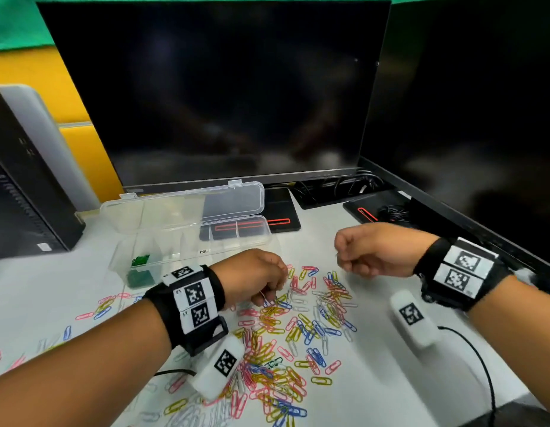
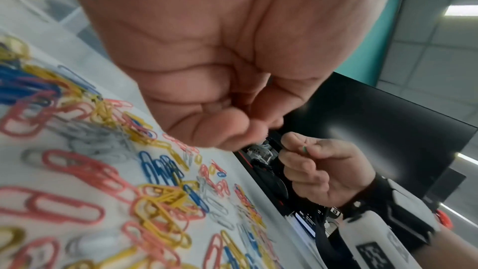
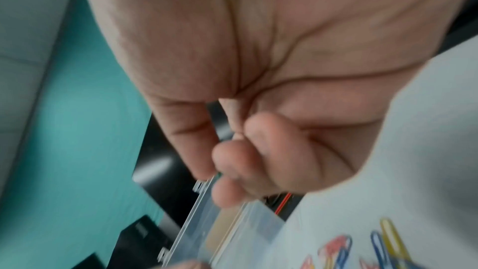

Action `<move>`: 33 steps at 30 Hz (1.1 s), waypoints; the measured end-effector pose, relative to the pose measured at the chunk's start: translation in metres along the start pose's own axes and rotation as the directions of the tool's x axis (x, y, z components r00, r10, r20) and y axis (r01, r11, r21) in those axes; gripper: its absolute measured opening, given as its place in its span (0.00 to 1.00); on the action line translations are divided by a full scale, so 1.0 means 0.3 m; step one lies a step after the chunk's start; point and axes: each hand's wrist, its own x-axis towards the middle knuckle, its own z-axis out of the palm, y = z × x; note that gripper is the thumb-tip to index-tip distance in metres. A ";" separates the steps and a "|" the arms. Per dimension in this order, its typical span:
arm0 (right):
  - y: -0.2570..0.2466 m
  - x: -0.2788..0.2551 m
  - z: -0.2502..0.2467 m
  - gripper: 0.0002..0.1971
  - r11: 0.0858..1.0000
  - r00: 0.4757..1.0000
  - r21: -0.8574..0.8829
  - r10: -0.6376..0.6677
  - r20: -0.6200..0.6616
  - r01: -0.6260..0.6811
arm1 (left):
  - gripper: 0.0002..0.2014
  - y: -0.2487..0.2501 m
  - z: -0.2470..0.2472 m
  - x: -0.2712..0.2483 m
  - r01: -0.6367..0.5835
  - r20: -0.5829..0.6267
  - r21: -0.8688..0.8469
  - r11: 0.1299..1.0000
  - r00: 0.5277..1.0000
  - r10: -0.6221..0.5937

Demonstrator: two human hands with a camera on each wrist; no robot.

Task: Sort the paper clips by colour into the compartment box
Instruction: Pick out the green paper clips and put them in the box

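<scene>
On the white table [image 1: 375, 365], in the middle, a loose heap of coloured wire paper clips [image 1: 298, 328]: pink, yellow, blue and white, all mixed. Behind the heap and to its left, a clear plastic compartment box [image 1: 236, 240], with the lid [image 1: 181, 204] open and leaning back toward the big black monitor [image 1: 221, 87]. In the front left compartment, a few small green clips [image 1: 140, 261].

Above the table, to the right of the box and apart from it, the right hand [image 1: 372, 251], clenched. Pinched between its thumb and fingertips, one green paper clip [image 2: 305, 149]; only a short green end visible, in the left wrist view.

Low over the far left edge of the heap, the left hand [image 1: 252, 278], fingers curled down toward the clips, thumb against forefinger. At the fingertips a thin pale wire, perhaps a clip; not possible to tell if grasped or only touched.

On both wrists, black bands [image 1: 187, 303] with square black-and-white markers.
</scene>
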 end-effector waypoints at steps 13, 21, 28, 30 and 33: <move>0.054 0.079 0.064 0.14 0.429 0.976 -0.880 0.027 -0.215 -0.205 | 0.23 0.011 0.087 -0.045 -0.292 0.264 0.851 0.437 0.956 0.124; 0.059 0.047 0.149 0.24 0.362 0.985 -0.918 0.004 -0.172 -0.162 | 0.21 -0.048 0.008 -0.104 -0.368 0.350 0.826 0.426 0.929 0.124; 0.044 -0.007 0.270 0.19 0.280 0.993 -0.960 -0.108 -0.038 -0.006 | 0.22 -0.129 -0.079 -0.218 -0.373 0.362 0.803 0.465 0.925 0.116; 0.037 -0.015 0.330 0.12 0.283 0.985 -0.950 -0.138 0.099 0.135 | 0.24 -0.146 -0.078 -0.247 -0.391 0.396 0.805 0.447 0.914 0.087; 0.016 -0.011 0.407 0.04 0.291 0.948 -0.905 -0.171 0.269 0.310 | 0.22 -0.158 -0.099 -0.276 -0.373 0.360 0.822 0.431 0.926 0.115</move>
